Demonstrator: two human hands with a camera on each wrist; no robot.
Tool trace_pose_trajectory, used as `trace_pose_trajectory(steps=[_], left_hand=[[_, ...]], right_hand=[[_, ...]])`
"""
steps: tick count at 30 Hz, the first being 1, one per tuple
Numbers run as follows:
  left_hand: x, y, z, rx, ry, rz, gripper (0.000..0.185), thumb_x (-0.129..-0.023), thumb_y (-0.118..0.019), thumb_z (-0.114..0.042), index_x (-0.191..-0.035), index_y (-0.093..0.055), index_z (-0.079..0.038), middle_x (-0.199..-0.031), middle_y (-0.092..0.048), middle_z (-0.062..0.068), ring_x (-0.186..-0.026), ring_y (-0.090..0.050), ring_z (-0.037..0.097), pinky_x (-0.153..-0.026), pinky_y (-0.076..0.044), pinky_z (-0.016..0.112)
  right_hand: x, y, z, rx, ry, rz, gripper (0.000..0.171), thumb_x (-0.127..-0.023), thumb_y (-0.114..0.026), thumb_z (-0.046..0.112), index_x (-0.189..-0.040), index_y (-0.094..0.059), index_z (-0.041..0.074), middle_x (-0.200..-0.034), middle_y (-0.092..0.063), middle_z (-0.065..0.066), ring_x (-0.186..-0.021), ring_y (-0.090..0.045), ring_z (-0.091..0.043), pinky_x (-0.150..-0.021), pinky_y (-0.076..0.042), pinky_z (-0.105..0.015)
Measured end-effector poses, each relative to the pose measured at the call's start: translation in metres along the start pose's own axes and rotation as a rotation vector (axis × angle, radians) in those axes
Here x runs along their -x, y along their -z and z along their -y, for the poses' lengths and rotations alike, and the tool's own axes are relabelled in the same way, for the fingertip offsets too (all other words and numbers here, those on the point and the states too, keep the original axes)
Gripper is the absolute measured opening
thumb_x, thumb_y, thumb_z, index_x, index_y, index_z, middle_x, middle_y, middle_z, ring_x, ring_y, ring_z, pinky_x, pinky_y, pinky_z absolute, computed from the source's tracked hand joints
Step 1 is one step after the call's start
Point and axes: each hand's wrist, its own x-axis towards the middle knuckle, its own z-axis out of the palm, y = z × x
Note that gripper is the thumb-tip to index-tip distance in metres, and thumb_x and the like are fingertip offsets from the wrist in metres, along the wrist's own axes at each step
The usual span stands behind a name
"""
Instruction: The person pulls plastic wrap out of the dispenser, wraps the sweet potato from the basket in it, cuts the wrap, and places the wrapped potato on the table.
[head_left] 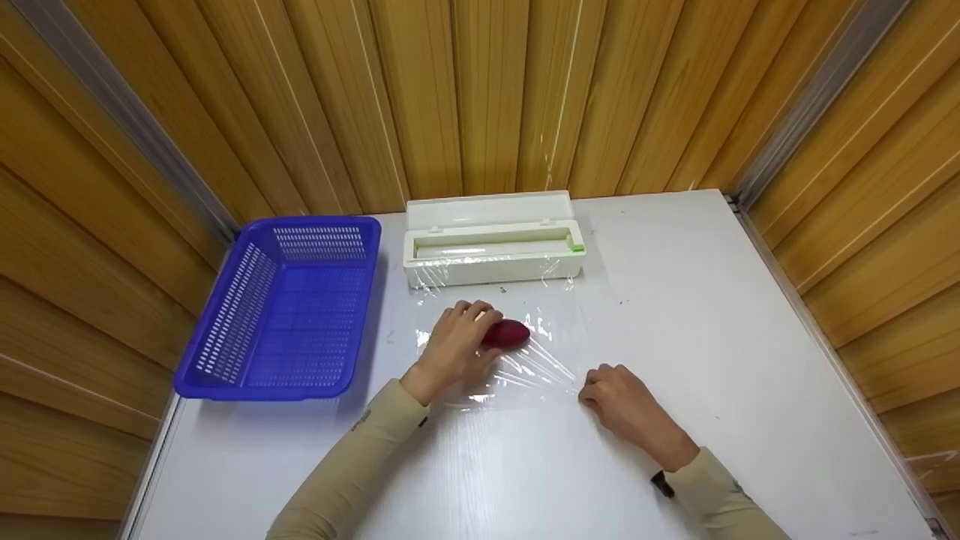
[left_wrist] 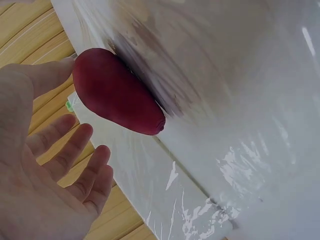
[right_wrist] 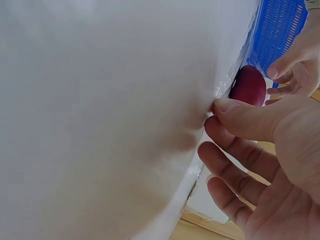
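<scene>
White table (head_left: 750,315) carries stretched cling film (head_left: 525,360); the left hand (head_left: 455,341), fingers relaxed, touches a red sweet potato (head_left: 507,333), while the right hand (head_left: 622,401) pinches the film's edge.

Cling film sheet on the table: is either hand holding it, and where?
The right hand pinches the cling film at its near right corner, thumb against fingers. The left hand holds nothing; its open fingers rest beside the red sweet potato.

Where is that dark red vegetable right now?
In the head view, the red sweet potato lies mid-table on the cling film sheet, just in front of the white dispenser box, with the left hand touching it.
</scene>
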Motion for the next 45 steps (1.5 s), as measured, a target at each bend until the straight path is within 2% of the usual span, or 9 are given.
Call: trace_pose_trajectory(steps=[6, 10, 13, 19, 25, 31, 38, 45], left_hand=[[0.011, 0.006, 0.003, 0.057, 0.012, -0.038, 0.051, -0.084, -0.09, -0.03, -0.128, -0.069, -0.016, -0.128, -0.07, 0.004, -0.114, -0.064, 0.031, -0.091, -0.053, 0.045], [0.02, 0.01, 0.005, 0.083, 0.025, -0.023, 0.048, -0.087, -0.087, -0.03, -0.129, -0.07, -0.014, -0.128, -0.071, 0.005, -0.115, -0.064, 0.031, -0.093, -0.053, 0.045], [0.029, 0.013, 0.006, 0.094, 0.028, -0.005, 0.049, -0.088, -0.086, -0.031, -0.131, -0.069, -0.013, -0.129, -0.07, 0.005, -0.116, -0.064, 0.031, -0.094, -0.053, 0.045], [0.052, 0.019, 0.007, 0.105, -0.004, -0.011, 0.051, -0.088, -0.087, -0.029, -0.131, -0.068, -0.012, -0.129, -0.071, 0.006, -0.112, -0.065, 0.031, -0.092, -0.055, 0.044], [0.08, 0.023, 0.012, 0.108, -0.01, 0.033, 0.048, -0.087, -0.089, -0.029, -0.127, -0.07, -0.011, -0.123, -0.072, 0.006, -0.11, -0.066, 0.031, -0.09, -0.056, 0.044], [0.103, 0.026, 0.016, 0.119, 0.023, 0.055, 0.042, -0.085, -0.091, -0.029, -0.119, -0.073, -0.012, -0.113, -0.072, 0.002, -0.101, -0.064, 0.025, -0.084, -0.053, 0.039], [0.121, 0.029, 0.018, 0.189, 0.069, 0.116, 0.031, -0.083, -0.09, -0.029, -0.104, -0.074, -0.013, -0.102, -0.071, 0.0, -0.091, -0.058, 0.019, -0.083, -0.05, 0.037], [0.134, 0.03, 0.024, 0.212, 0.081, 0.165, 0.021, -0.085, -0.089, -0.023, -0.098, -0.075, -0.013, -0.099, -0.071, 0.0, -0.09, -0.057, 0.018, -0.084, -0.05, 0.038]], right_hand=[[0.001, 0.0, -0.001, 0.014, 0.01, 0.002, 0.013, -0.082, -0.086, -0.002, -0.08, -0.083, 0.01, -0.079, -0.069, -0.001, -0.07, -0.058, -0.018, -0.064, -0.042, -0.029], [0.001, -0.002, -0.003, 0.018, 0.016, -0.006, 0.014, -0.081, -0.087, -0.002, -0.08, -0.082, 0.01, -0.079, -0.069, -0.001, -0.071, -0.06, -0.019, -0.064, -0.044, -0.03], [0.001, -0.003, -0.003, 0.016, 0.016, -0.006, 0.013, -0.082, -0.087, -0.002, -0.082, -0.081, 0.01, -0.081, -0.07, -0.002, -0.073, -0.061, -0.02, -0.065, -0.046, -0.031], [0.002, -0.003, -0.002, 0.008, 0.011, 0.014, 0.011, -0.087, -0.083, -0.001, -0.087, -0.078, 0.009, -0.085, -0.07, -0.002, -0.076, -0.061, -0.021, -0.067, -0.048, -0.032], [0.003, -0.003, -0.003, -0.012, 0.037, -0.023, 0.012, -0.086, -0.084, 0.0, -0.089, -0.077, 0.009, -0.086, -0.07, -0.001, -0.076, -0.062, -0.02, -0.068, -0.049, -0.032], [0.003, -0.002, -0.005, 0.0, 0.05, -0.032, 0.012, -0.086, -0.085, 0.001, -0.089, -0.076, 0.009, -0.087, -0.071, -0.002, -0.077, -0.063, -0.021, -0.069, -0.049, -0.033], [0.002, -0.001, -0.005, 0.006, 0.039, -0.011, 0.012, -0.086, -0.085, 0.001, -0.09, -0.077, 0.008, -0.087, -0.071, -0.002, -0.077, -0.064, -0.021, -0.069, -0.049, -0.033], [0.003, -0.001, -0.004, 0.003, 0.034, -0.005, 0.011, -0.086, -0.084, 0.001, -0.09, -0.077, 0.008, -0.088, -0.07, -0.003, -0.078, -0.063, -0.021, -0.07, -0.05, -0.034]])
